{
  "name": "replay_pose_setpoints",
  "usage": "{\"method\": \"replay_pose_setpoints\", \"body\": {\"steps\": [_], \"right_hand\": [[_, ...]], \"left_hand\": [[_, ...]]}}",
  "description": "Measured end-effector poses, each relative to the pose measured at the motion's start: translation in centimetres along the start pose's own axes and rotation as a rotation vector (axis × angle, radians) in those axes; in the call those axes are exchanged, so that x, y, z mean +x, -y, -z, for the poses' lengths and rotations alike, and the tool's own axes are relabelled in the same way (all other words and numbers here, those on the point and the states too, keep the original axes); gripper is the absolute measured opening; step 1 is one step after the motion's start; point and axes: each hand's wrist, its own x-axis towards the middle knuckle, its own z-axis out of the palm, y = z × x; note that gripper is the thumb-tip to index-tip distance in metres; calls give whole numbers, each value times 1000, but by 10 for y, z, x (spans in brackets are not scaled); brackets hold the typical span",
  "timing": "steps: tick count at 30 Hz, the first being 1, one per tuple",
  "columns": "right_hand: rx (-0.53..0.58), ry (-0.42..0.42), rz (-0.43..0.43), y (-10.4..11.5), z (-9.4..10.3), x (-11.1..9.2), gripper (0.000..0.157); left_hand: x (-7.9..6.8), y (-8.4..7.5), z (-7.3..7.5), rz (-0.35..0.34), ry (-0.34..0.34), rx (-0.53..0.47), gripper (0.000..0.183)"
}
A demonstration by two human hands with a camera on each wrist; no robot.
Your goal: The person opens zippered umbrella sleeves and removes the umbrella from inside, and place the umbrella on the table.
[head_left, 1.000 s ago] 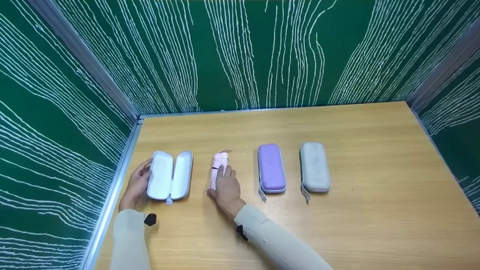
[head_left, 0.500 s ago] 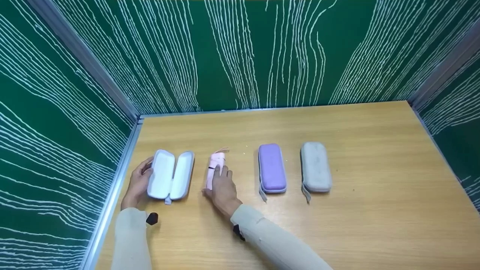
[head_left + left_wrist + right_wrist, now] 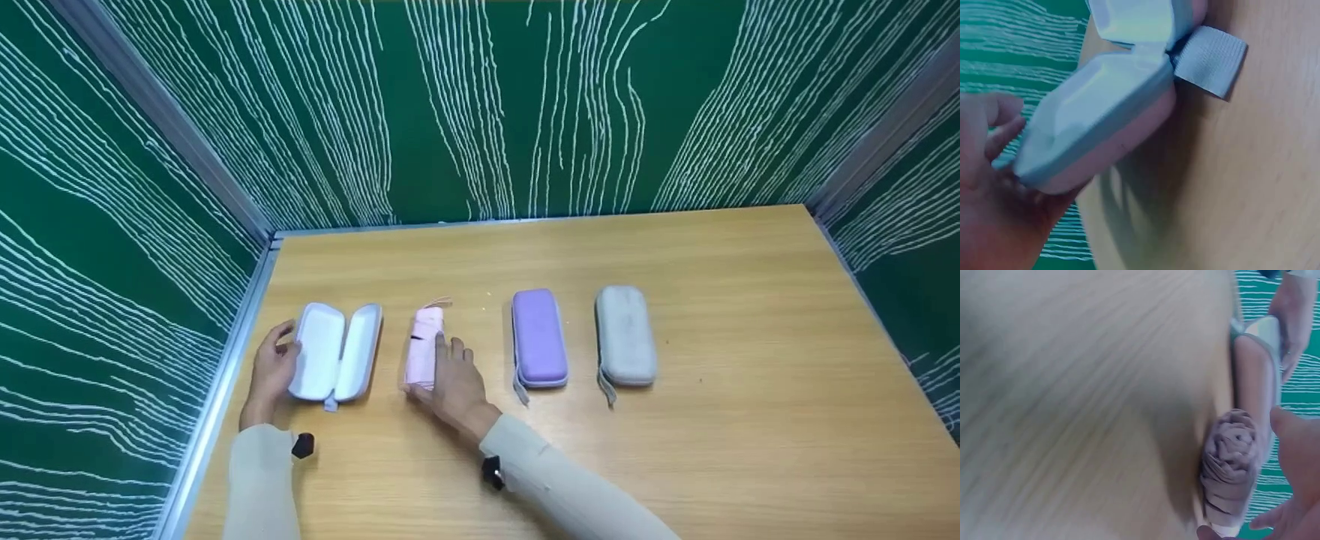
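Observation:
An open hard-shell case point(image 3: 319, 351), white inside and pink outside, stands at the table's left with its fabric tab toward the person. My left hand point(image 3: 271, 369) holds it by its outer left edge, fingers curled there; the case's pink underside point(image 3: 1123, 140) shows in the left wrist view. Right of the case lies a folded pink compact umbrella point(image 3: 424, 349), with a thin cord loop at its far end. My right hand point(image 3: 457, 386) touches it, fingers stretched along its right side and thumb by its near end. The umbrella's gathered fabric end point(image 3: 1233, 450) faces the right wrist camera.
Farther right lie a closed purple zip case point(image 3: 540, 337) and a closed grey zip case point(image 3: 627, 335), each with a strap. Green walls with white wavy lines border the wooden table point(image 3: 712, 450) at the back and sides.
The umbrella has shifted slightly left, closer to the open case. My right fingers have slid from over the umbrella to its right side. The left hand keeps its hold on the case.

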Motion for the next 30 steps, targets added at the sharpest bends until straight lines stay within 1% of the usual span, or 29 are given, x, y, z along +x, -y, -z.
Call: {"method": "replay_pose_setpoints", "body": {"steps": [2,4,6,8,10,12,15,18,21,23,26,28,30], "right_hand": [[36,-11,3,-4,6,-3,104],[82,-29,5,-7,14,-7,100],[112,-50,6,-12,22,-10,96],[129,-74,7,-17,30,-13,91],[140,-101,8,-22,36,-17,88],[154,-131,10,-28,41,-21,84],[185,-178,19,-35,46,-28,80],[232,-225,29,-42,50,-36,75],[264,-264,29,-50,53,-45,69],[281,-278,14,-55,53,-51,65],[293,-298,-15,-62,52,-60,60],[291,-317,-30,-67,51,-65,56],[284,-349,-36,-72,50,-70,52]], "left_hand": [[-8,-7,1,-54,-71,58,45],[-17,-19,1,-149,-158,103,44],[-29,-33,-3,-281,-229,124,43],[-41,-50,-13,-409,-289,115,41],[-55,-66,-28,-514,-308,83,41],[-68,-79,-47,-611,-295,39,43],[-85,-94,-76,-713,-239,14,44],[-98,-104,-105,-808,-180,41,43],[-107,-113,-132,-883,-116,82,42],[-111,-118,-149,-925,-68,122,42],[-114,-124,-172,-955,14,183,41],[-115,-128,-187,-960,60,222,40],[-117,-132,-200,-954,98,240,40]]}}
